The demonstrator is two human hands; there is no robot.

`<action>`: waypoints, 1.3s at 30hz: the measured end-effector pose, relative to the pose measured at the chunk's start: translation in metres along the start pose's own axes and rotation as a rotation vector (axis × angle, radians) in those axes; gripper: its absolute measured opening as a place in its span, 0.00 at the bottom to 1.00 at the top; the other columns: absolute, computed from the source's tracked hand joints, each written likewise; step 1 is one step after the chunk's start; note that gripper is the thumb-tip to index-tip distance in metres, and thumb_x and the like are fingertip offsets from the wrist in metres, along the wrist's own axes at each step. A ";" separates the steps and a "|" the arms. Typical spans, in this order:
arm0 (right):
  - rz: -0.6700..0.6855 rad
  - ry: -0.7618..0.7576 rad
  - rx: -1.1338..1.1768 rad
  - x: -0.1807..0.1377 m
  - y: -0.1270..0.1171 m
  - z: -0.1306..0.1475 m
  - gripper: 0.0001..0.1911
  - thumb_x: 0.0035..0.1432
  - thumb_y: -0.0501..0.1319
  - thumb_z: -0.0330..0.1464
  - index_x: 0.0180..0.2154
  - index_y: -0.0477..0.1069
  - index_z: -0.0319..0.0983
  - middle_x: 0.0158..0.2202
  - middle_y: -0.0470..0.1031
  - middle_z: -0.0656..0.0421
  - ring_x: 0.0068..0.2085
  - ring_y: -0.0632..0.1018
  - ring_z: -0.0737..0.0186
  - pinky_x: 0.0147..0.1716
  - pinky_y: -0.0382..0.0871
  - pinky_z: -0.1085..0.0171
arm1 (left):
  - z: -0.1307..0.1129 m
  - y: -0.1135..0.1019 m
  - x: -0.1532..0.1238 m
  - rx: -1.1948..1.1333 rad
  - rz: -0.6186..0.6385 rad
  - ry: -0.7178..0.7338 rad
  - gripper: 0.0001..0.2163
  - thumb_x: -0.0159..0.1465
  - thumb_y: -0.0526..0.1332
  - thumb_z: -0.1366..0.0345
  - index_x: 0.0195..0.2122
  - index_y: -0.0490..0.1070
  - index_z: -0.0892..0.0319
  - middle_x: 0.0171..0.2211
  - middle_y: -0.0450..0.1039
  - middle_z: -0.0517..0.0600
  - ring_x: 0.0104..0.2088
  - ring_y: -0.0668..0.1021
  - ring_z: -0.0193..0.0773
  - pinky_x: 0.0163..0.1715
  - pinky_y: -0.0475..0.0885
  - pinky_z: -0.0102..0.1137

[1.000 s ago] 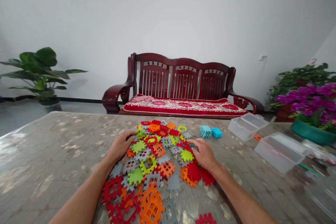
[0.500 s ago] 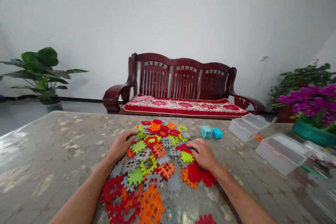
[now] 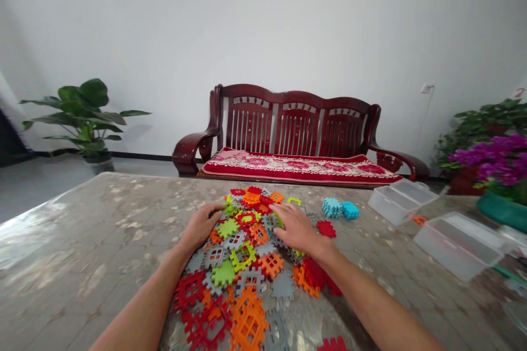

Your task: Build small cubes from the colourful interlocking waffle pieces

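Two hands flat | left hand point(image 3: 202, 225) open | right hand point(image 3: 297, 227) open | on tiles point(image 3: 247, 252)

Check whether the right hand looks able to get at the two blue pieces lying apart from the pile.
Probably yes. The right hand rests flat on the pile of plastic pieces, and the blue pieces lie just beyond it to the right on bare table, with nothing between.
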State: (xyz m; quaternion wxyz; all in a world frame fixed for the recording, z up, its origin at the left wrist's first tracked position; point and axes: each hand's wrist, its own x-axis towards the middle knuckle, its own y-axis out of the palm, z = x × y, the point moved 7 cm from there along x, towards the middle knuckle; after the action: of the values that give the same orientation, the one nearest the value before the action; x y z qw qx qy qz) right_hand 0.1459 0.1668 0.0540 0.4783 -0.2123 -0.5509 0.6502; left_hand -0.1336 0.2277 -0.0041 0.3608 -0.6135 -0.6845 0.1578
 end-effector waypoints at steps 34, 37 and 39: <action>0.136 0.152 -0.194 0.004 0.001 -0.004 0.16 0.48 0.60 0.24 0.41 0.74 0.41 0.40 0.78 0.55 0.43 0.74 0.55 0.41 0.60 0.61 | -0.005 -0.002 -0.002 -0.019 0.007 -0.005 0.18 0.59 0.55 0.57 0.43 0.79 0.56 0.46 0.81 0.51 0.49 0.79 0.46 0.57 0.70 0.41; 0.088 0.200 -0.126 0.000 -0.009 -0.015 0.13 0.49 0.60 0.24 0.37 0.75 0.42 0.36 0.79 0.59 0.39 0.75 0.59 0.35 0.59 0.65 | -0.006 -0.002 -0.003 -0.019 0.004 -0.014 0.17 0.58 0.55 0.58 0.43 0.79 0.55 0.47 0.81 0.50 0.49 0.79 0.45 0.57 0.70 0.41; 0.048 0.233 -0.073 -0.005 -0.018 -0.028 0.12 0.48 0.60 0.25 0.35 0.75 0.42 0.34 0.79 0.60 0.37 0.75 0.61 0.33 0.58 0.66 | -0.006 -0.003 -0.003 -0.020 0.001 -0.018 0.17 0.58 0.55 0.58 0.43 0.79 0.55 0.47 0.81 0.50 0.49 0.79 0.45 0.56 0.70 0.40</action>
State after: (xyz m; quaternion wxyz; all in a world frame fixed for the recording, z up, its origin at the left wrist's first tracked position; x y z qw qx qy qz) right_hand 0.1776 0.1759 0.0608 0.5153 -0.3169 -0.5095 0.6118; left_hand -0.1312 0.2229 0.0011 0.3486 -0.6158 -0.6890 0.1567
